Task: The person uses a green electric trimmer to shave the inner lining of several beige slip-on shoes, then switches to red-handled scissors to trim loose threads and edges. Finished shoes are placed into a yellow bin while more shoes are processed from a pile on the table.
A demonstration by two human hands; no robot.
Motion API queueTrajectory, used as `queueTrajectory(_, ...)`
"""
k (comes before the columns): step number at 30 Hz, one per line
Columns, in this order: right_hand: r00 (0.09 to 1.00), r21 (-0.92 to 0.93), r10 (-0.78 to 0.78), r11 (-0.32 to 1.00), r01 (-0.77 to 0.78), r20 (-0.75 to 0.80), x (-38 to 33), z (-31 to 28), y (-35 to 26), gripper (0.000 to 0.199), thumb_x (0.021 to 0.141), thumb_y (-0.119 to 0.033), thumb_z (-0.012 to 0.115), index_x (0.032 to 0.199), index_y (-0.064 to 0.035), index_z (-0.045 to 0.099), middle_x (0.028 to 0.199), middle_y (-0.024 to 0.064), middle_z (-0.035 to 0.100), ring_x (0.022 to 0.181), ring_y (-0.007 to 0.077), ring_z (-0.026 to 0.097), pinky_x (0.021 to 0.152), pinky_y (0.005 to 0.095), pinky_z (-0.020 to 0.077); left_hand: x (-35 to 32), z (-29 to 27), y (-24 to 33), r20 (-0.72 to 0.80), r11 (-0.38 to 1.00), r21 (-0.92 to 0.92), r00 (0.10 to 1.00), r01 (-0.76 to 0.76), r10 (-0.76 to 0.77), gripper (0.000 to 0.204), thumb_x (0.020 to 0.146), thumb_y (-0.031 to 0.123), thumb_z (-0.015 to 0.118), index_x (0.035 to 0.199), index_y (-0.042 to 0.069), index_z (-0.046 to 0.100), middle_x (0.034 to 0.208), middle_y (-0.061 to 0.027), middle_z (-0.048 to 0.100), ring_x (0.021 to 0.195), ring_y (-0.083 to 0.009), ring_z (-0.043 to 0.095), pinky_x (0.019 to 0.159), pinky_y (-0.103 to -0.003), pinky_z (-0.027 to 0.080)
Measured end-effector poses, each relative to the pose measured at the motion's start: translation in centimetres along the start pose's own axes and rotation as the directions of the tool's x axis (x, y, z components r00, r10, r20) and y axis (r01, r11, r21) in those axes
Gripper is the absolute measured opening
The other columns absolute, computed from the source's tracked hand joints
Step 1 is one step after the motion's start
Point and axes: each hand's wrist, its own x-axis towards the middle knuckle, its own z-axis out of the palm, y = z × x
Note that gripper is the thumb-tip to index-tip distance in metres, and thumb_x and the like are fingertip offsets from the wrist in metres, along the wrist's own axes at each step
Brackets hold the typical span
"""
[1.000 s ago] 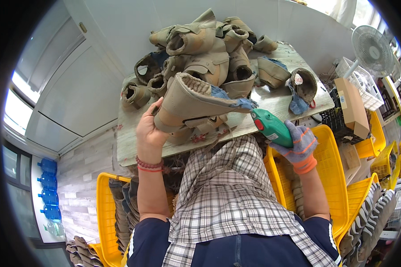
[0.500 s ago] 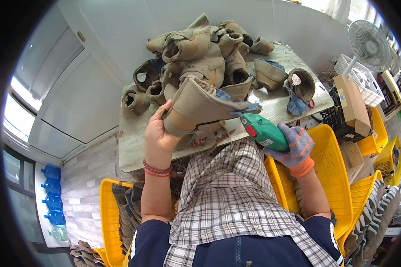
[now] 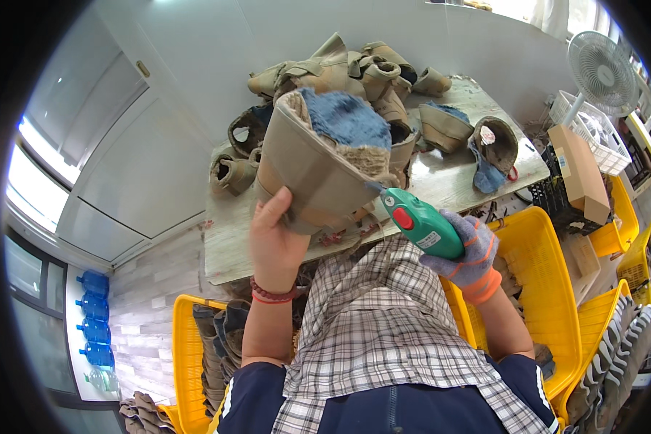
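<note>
Boot upper [image 3: 307, 173] pinched in L hand [image 3: 276, 239], elec. cutter [image 3: 428, 228] gripped in R hand [image 3: 470, 249] (nr table front edge [image 3: 228, 266]); slip could cut me.

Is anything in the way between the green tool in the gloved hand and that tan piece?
Nothing visible. The green tool in the right hand sits at the right edge of the tan lined piece, though contact is hard to tell. The left hand holds the piece's lower left, away from the tool.
</note>
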Motion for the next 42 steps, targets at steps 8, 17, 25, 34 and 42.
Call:
queueTrajectory(8,0.938,0.332,0.346,0.881,-0.337,0.034,-0.1,2.0,-1.9,0.047,0.062,-0.02,0.084,0.101,-0.0029,0.063,0.078,0.0096,0.065,0.065,0.0197,0.061,0.061,0.0286,0.0502,-0.2,-1.9,-2.1,0.084,0.942,0.309,0.99,-0.13,0.11,0.039,0.084,-0.009,0.057,0.121,0.003,0.055,0.118,-0.0095,0.06,0.109,-0.021,0.057,0.093,-0.036,0.047)
queueTrajectory(17,0.918,0.358,0.396,0.861,-0.361,-0.026,0.0,2.4,-1.9,0.048,0.062,-0.017,0.083,0.102,-0.0013,0.062,0.077,0.0095,0.065,0.063,0.0173,0.061,0.059,0.0283,0.0503,-0.1,-2.7,-4.3,0.105,0.669,0.726,0.987,-0.16,0.122,0.017,0.083,-0.002,0.065,0.1,-0.001,0.065,0.094,-0.0021,0.066,0.084,-0.0085,0.059,0.075,-0.025,0.047)
queueTrajectory(25,0.797,0.504,0.604,0.694,-0.514,-0.018,-0.1,2.7,-2.1,0.044,0.069,-0.014,0.08,0.105,0.0004,0.06,0.077,0.0061,0.065,0.065,0.0101,0.059,0.059,0.0262,0.0501,0.3,-3.5,-5.4,0.408,0.027,0.912,0.912,-0.409,0.04,0.012,0.083,-0.002,0.06,0.094,-0.003,0.064,0.087,-0.0125,0.066,0.074,-0.0224,0.063,0.066,-0.032,0.049)
queueTrajectory(34,0.653,0.748,0.758,0.435,-0.501,-0.003,1.1,1.5,-0.3,0.036,0.078,-0.017,0.075,0.104,0.0009,0.059,0.081,0.0017,0.062,0.068,0.0056,0.053,0.06,0.0211,0.0458,1.9,-3.4,-5.9,0.701,-0.21,0.686,0.71,-0.696,-0.063,0.029,0.071,-0.005,0.054,0.097,0.001,0.064,0.103,-0.0162,0.063,0.095,-0.0357,0.059,0.08,-0.043,0.047)
queueTrajectory(42,0.534,0.695,0.826,0.492,-0.524,-0.182,-3.0,-2.8,4.0,0.022,0.087,-0.02,0.066,0.095,-0.0033,0.055,0.072,-0.0006,0.054,0.061,0.0069,0.049,0.057,0.0221,0.0394,22.6,1.3,0.4,0.677,-0.544,0.648,0.73,-0.532,0.092,0.026,0.078,-0.002,0.056,0.103,-0.006,0.056,0.101,-0.0261,0.058,0.096,-0.0442,0.053,0.082,-0.046,0.045)
